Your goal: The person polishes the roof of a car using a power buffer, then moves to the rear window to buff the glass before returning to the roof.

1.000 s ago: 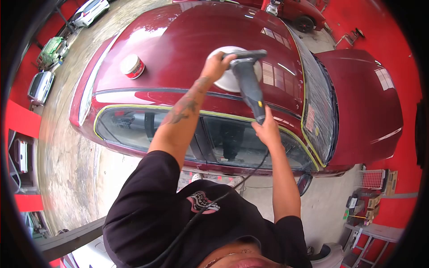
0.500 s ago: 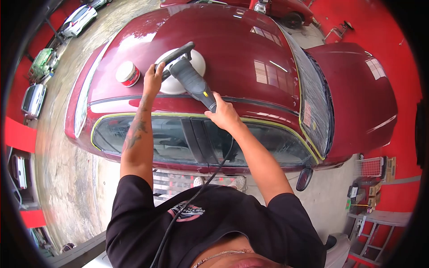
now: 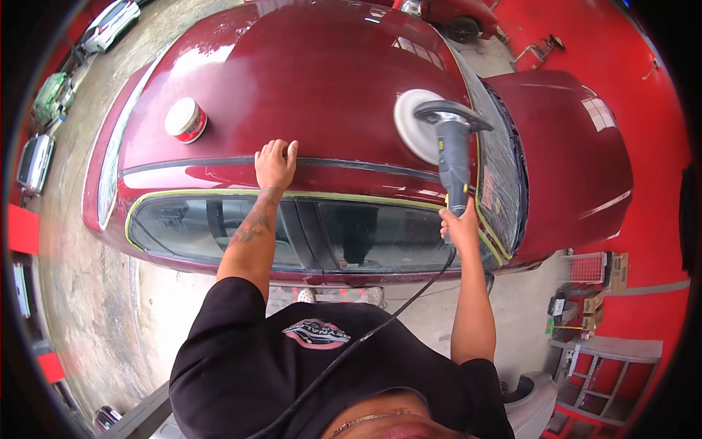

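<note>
In my right hand [image 3: 461,228], fingers wrapped around the rear grip, is a grey and black car polisher [image 3: 453,157] with a looped front handle. Its round white pad [image 3: 411,124] is tilted up at the windshield end of the dark red car roof [image 3: 314,95]. A black cord [image 3: 409,301] trails from the grip across my shirt. My left hand [image 3: 276,164] holds nothing; its fingers are loosely bent and the thumb stands apart, over the roof's near edge. Left of it on the roof sits a white tub [image 3: 186,120] with a red label.
Yellow-green tape [image 3: 292,193] edges the side windows [image 3: 373,230], and clear plastic film [image 3: 493,146] covers the windshield. The raised-looking hood [image 3: 570,161] lies to the right. A metal rack [image 3: 607,377] and a wire basket [image 3: 585,268] stand at lower right. Other cars [image 3: 110,25] are parked at left.
My left hand has let go of the looped handle and come back toward me. My right hand has swung the polisher right, from mid-roof to the windshield end. The view has shifted slightly.
</note>
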{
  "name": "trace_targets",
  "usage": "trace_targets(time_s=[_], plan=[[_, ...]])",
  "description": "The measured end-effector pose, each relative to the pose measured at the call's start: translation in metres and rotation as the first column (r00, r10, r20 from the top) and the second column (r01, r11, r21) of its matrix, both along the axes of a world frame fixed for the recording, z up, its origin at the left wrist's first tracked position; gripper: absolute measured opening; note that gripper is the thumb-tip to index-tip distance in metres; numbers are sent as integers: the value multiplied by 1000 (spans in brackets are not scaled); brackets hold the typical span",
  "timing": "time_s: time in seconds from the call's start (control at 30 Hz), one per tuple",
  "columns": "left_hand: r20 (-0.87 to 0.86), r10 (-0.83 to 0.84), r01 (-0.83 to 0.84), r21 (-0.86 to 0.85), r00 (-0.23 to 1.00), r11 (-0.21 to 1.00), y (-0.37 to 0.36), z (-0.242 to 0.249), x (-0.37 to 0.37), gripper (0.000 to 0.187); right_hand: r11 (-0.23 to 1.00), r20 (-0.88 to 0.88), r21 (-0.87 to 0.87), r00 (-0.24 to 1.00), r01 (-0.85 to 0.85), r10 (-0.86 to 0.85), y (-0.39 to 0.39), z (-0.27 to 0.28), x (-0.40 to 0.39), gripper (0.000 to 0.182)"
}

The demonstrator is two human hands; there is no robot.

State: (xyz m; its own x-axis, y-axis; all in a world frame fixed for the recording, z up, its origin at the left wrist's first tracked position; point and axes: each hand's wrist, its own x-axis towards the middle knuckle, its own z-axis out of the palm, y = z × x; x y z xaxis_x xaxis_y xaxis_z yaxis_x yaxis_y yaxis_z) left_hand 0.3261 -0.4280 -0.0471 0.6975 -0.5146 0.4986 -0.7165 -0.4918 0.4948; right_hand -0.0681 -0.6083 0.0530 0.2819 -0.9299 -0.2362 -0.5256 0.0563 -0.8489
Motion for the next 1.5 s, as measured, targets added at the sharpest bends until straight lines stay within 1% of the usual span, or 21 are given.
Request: trace_targets(time_s=[0.07,0.17,0.2,0.33,0.37,0.5,0.57,0.63,0.7,0.77,0.83,0.97,1.03,1.07,1.1,1.17,1.23,1.27,1.3,1.43,1.5], plan=[[5,21,-21,20,1000,1000,-1,-2,5,39,999,-34,2,998,45,-45,-12,4,11,47],[30,43,-44,37,999,998,-1,0,3,44,999,-17,-13,999,-30,29,-25,6,31,50],[27,44,-45,45,999,998,-1,0,3,44,997,-28,-36,997,-69,68,-24,8,44,55],[7,29,-30,2,1000,1000,-1,2,4,46,959,-142,-112,960,-259,242,-4,15,104,50],[11,28,-28,-3,1000,1000,-1,2,4,45,947,-177,-103,942,-305,284,1,13,117,55],[-10,26,-26,6,1000,1000,1,2,4,43,817,-249,-287,863,-500,440,19,-5,157,73],[-8,27,-26,27,1000,999,0,3,4,42,793,-269,-238,823,-561,501,32,10,176,78],[-1,19,-19,4,1000,1000,1,0,5,42,751,-259,-269,796,-603,547,39,12,194,80],[7,23,-24,42,1000,999,1,-4,7,41,777,-288,-164,783,-607,551,43,21,209,79],[13,11,-12,33,1000,999,0,-6,8,41,775,-293,-131,771,-618,565,41,26,216,76],[-3,11,-10,55,1000,998,1,-4,8,41,781,-273,-145,783,-608,559,31,19,217,76],[-9,24,-23,84,1000,996,0,-1,7,42,838,-300,-197,845,-509,442,5,15,197,77],[-2,27,-27,79,1000,996,0,0,6,42,880,-297,-195,881,-433,367,-9,18,180,72],[7,28,-29,75,1000,997,0,1,5,43,923,-230,-75,908,-376,351,-15,28,167,66],[16,29,-30,70,999,997,0,2,4,43,946,-228,-73,929,-317,293,-18,37,156,56],[19,25,-26,73,1000,997,-1,-2,6,44,956,-156,-120,956,-268,249,-50,6,127,56],[20,19,-20,66,1000,998,-1,-4,7,44,985,-159,-71,977,-158,145,-60,14,102,53],[26,16,-18,65,1000,998,-1,-4,6,45,987,-94,-107,989,-121,111,-73,2,86,50],[28,18,-20,71,999,997,-1,-3,6,45,997,-113,-40,992,-62,57,-74,15,76,48],[32,18,-20,75,999,997,-3,-1,5,45,998,9,-35,999,49,-48,-102,4,47,42],[38,18,-21,72,999,997,-2,0,5,44,997,-8,-57,999,42,-43,-113,1,52,39]])
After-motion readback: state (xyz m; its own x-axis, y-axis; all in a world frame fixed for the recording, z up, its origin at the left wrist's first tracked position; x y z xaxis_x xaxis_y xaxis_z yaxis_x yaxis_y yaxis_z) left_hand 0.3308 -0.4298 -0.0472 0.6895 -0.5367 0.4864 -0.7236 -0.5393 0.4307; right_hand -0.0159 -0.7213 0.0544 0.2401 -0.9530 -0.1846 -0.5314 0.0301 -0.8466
